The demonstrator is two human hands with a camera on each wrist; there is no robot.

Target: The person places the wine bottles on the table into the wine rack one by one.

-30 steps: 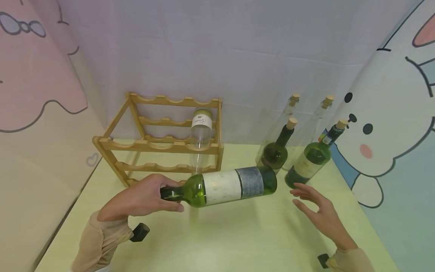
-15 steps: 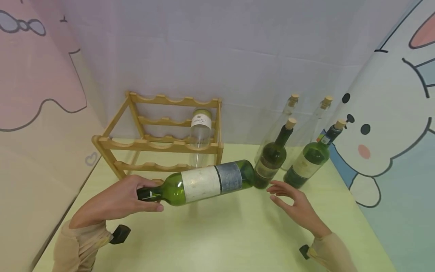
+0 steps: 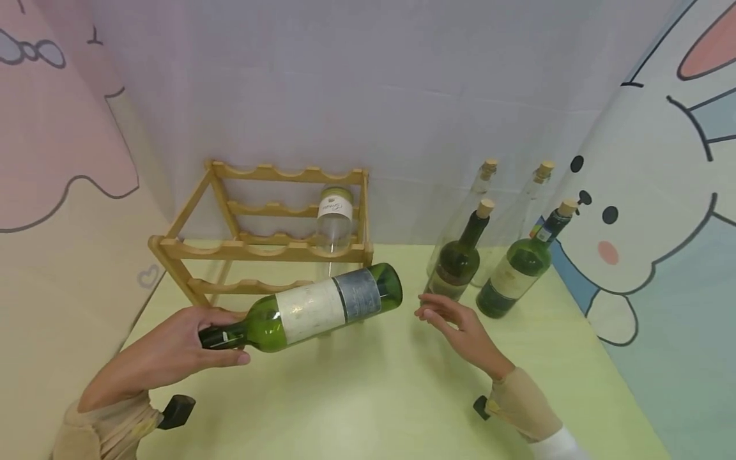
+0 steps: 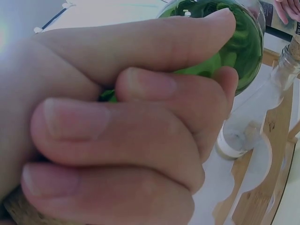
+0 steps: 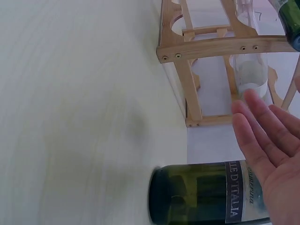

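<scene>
My left hand (image 3: 172,348) grips the neck of a green wine bottle (image 3: 313,311), which has a cream and grey-blue label. The bottle lies nearly level above the table, its base pointing right and slightly up. Curled fingers (image 4: 117,126) fill the left wrist view, with green glass behind them. Nothing is held by my right hand (image 3: 462,335); its fingers are extended, in front of a dark corked bottle (image 3: 457,259). A wooden wine rack (image 3: 270,249) stands behind the held bottle. One clear bottle (image 3: 333,227) with a white label lies in its right-hand upper slot.
Beside the dark bottle stands a green corked bottle (image 3: 514,278). Two clear corked bottles (image 3: 537,182) stand behind them, near the back curtain (image 3: 402,128). A pale yellow table (image 3: 345,396) carries the rack and bottles. Printed curtains hang at both sides.
My left hand has carried the green wine bottle leftwards, and its base has tilted up a little. My right hand has also moved left, from near the green corked bottle to before the dark one.
</scene>
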